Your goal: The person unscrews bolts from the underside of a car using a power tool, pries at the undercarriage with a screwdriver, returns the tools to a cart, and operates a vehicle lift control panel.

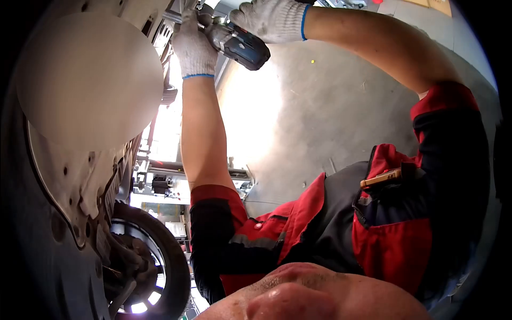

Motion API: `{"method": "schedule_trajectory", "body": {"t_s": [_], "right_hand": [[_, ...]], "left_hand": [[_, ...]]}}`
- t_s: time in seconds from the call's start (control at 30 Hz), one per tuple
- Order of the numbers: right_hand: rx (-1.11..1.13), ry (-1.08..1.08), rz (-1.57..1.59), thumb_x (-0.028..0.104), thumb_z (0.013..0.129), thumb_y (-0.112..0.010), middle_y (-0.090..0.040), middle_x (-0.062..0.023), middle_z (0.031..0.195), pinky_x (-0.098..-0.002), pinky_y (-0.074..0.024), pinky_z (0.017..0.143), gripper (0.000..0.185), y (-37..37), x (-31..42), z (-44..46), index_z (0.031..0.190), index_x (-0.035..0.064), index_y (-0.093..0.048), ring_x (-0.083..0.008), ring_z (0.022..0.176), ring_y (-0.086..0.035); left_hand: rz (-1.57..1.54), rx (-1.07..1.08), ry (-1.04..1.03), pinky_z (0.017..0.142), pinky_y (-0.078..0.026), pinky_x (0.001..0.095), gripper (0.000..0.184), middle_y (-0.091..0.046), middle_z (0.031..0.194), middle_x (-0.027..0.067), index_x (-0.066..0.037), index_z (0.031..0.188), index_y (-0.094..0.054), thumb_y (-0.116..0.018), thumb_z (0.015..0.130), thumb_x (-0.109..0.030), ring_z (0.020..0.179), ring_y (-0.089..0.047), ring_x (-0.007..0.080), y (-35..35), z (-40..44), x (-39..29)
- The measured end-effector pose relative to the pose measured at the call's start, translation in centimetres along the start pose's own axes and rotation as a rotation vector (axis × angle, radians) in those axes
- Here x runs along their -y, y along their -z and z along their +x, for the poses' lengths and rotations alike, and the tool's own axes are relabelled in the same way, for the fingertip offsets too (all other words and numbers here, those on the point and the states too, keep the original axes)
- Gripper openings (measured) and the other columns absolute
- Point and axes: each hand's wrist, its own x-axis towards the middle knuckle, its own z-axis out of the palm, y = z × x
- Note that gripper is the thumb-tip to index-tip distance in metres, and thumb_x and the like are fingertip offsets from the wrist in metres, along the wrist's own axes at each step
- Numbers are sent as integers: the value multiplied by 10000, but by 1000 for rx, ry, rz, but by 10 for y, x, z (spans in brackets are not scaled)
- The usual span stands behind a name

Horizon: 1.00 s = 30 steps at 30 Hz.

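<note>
My left hand, in a knitted white work glove with a blue cuff, is at the top, closed around the front end of a dark cordless power tool. The tool slants down to the right, its thick battery end free. Just above it is my right hand, gloved the same way, with its fingers curled; what they hold, if anything, is hidden. Metal parts show at the fingertips of my left hand, cut off by the top edge. The tool's tip cannot be made out.
A vehicle underbody fills the left side, with a wheel hanging at lower left. A blurred pale disc covers part of it. Beyond are the grey floor and lift-like equipment. A phone-like object sits in my chest pocket.
</note>
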Motion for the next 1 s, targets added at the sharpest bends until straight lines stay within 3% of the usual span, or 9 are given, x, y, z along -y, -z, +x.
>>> {"method": "schedule_trajectory", "body": {"t_s": [0.17, 0.27, 0.43, 0.53, 0.57, 0.67, 0.7, 0.8, 1.0], "right_hand": [[-15, 7, 80, 242, 881, -572, -688, -160, 829, -477, -537, 578, 259, 37, -79, 11, 985, 10, -617, -318, 696, -704], [-26, 30, 123, 254, 878, -584, -696, -160, 854, -470, -552, 610, 272, 53, -105, 16, 1000, 13, -622, -325, 731, -714], [-26, 60, 195, 273, 874, -603, -711, -161, 896, -459, -575, 664, 296, 60, -137, 27, 1024, 19, -630, -338, 789, -729], [98, 41, 47, 284, 886, -597, -719, -156, 933, -446, -584, 695, 303, 68, -146, 32, 1047, 30, -635, -328, 830, -737], [123, 116, 26, 284, 901, -582, -722, -150, 947, -442, -587, 703, 319, 68, -149, 35, 1100, 39, -626, -317, 843, -740], [123, 104, 93, 266, 912, -565, -725, -151, 948, -448, -587, 698, 295, 58, -146, 41, 1092, 41, -631, -318, 844, -742], [37, 134, 110, 255, 924, -548, -725, -148, 918, -461, -582, 682, 262, 52, -147, 39, 1032, 41, -653, -327, 812, -739], [43, 82, 181, 247, 940, -530, -725, -148, 921, -465, -581, 684, 238, 59, -153, 36, 990, 61, -670, -339, 805, -735], [126, 21, 228, 241, 945, -505, -722, -173, 904, -491, -574, 711, 242, 62, -153, 49, 997, 75, -673, -377, 816, -724]], "left_hand": [[-133, 72, -35, 737, -550, 382, 294, -639, 861, 116, -21, 994, -605, -541, 1058, -301, 785, -625, 243, -51, 68, -22], [-120, 64, 55, 463, -483, 351, 310, -553, 697, 107, -74, 896, -536, -566, 1046, -343, 533, -562, 245, -93, 55, -55], [-168, -40, -22, 450, -458, 367, 272, -554, 698, 91, -83, 867, -530, -577, 1034, -292, 520, -540, 235, -117, 69, -64], [-205, 85, -74, 721, -529, 387, 294, -601, 838, 92, -28, 1004, -602, -533, 1061, -309, 788, -604, 259, -100, 86, -51], [-380, 308, -36, 692, -499, 375, 300, -556, 820, 73, -28, 1036, -601, -531, 1059, -319, 795, -579, 269, -81, 98, -48], [-603, 555, -118, 674, -473, 360, 313, -526, 817, 69, -27, 1058, -606, -545, 1051, -334, 811, -562, 271, -77, 93, -43], [-554, 473, -136, 661, -480, 355, 284, -561, 802, 91, -3, 1033, -617, -569, 1033, -283, 773, -574, 260, -85, 87, -47], [44, -214, -134, 635, -480, 343, 244, -603, 783, 114, 20, 974, -624, -593, 1006, -221, 719, -581, 241, -118, 84, -66], [-58, -119, -111, 630, -487, 344, 221, -639, 780, 118, 35, 940, -640, -623, 979, -183, 692, -594, 223, -87, 120, -71]]}}
